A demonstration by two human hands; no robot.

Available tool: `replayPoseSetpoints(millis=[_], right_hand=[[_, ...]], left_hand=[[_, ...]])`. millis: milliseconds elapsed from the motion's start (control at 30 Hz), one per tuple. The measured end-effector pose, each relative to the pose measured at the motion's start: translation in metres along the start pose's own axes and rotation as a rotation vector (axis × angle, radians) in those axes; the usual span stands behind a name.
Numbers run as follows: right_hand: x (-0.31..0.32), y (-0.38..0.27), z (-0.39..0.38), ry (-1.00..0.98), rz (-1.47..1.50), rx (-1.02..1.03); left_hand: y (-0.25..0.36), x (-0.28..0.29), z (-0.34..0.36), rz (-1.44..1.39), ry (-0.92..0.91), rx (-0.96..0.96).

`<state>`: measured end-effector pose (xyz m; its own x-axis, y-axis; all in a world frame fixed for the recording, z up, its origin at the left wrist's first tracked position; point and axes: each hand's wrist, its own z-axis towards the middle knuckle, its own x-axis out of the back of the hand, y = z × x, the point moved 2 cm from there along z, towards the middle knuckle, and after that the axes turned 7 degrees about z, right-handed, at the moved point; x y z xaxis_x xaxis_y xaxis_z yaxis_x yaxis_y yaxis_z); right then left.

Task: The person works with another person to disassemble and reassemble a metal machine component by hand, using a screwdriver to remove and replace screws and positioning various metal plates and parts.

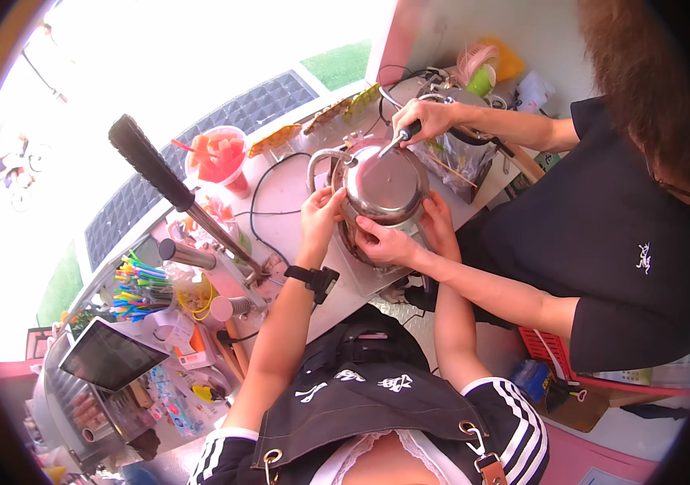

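Observation:
A round, shiny metal vessel shows its flat, mirror-like face, tilted up in front of me. My left hand grips its left edge, thumb and fingers against the rim. On the opposite side, my right hand holds the lower right edge, its fingers partly hidden. A co-worker's hand presses on the near edge between mine. That person's other hand holds a black-handled tool, its metal shaft reaching the vessel's face. A curved metal tube arches at the vessel's left.
A long-handled lever press stands left of my forearm. Beyond it are a cup of red fruit pieces, colourful straws and a tablet screen. A black cable crosses the counter. The co-worker stands close on the right.

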<state>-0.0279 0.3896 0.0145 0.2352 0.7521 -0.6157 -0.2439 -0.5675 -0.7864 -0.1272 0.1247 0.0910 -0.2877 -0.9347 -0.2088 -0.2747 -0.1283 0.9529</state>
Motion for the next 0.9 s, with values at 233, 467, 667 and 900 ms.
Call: replayPoseSetpoints(millis=[233,467,667,900], right_hand=[[0.002,0.009,0.001,0.028,0.04,-0.045],[0.005,0.01,0.001,0.027,0.076,-0.02],[0.003,0.01,-0.002,0.037,0.065,-0.049],[-0.006,0.004,-0.003,0.004,0.097,-0.031]], left_hand=[[-0.003,0.01,0.009,-0.006,0.001,0.042],[0.007,0.003,0.016,0.036,-0.016,0.083],[0.002,0.004,0.017,0.012,-0.055,0.03],[0.003,0.006,0.017,0.031,-0.066,0.014]])
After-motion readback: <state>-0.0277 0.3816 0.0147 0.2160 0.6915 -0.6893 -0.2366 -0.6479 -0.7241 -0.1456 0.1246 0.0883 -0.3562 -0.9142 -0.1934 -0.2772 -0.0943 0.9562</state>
